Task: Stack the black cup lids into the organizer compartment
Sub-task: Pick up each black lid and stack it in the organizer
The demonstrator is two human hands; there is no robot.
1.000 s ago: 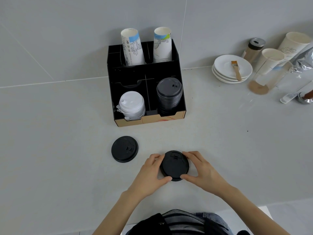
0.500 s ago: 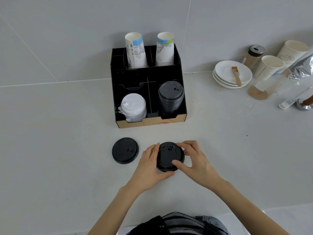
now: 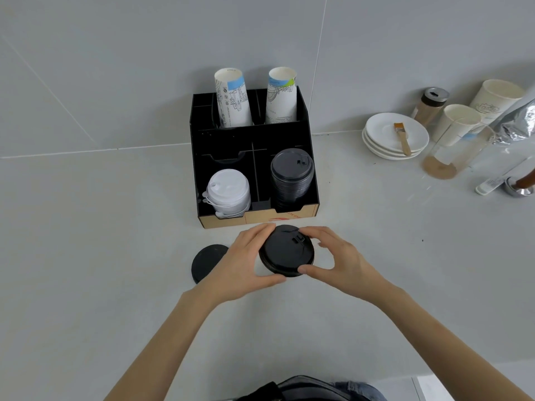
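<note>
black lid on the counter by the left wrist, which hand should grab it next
Left. The left hand is right beside the loose lid; the right hand sits across the held lids.

Between your hands you have a matte black lid (image 3: pixel 286 251); a second black lid (image 3: pixel 207 263) lies left of your left grip, on the pale grey tabletop (image 3: pixel 86 241). Beyond your grips, the organizer (image 3: pixel 252 134) is black with a tan front edge bearing red print. In it are white lids (image 3: pixel 228 192), a dark grey-black lid stack (image 3: pixel 291 178), and two white cups (image 3: pixel 233 99) with line drawings and blue and green bands.
</note>
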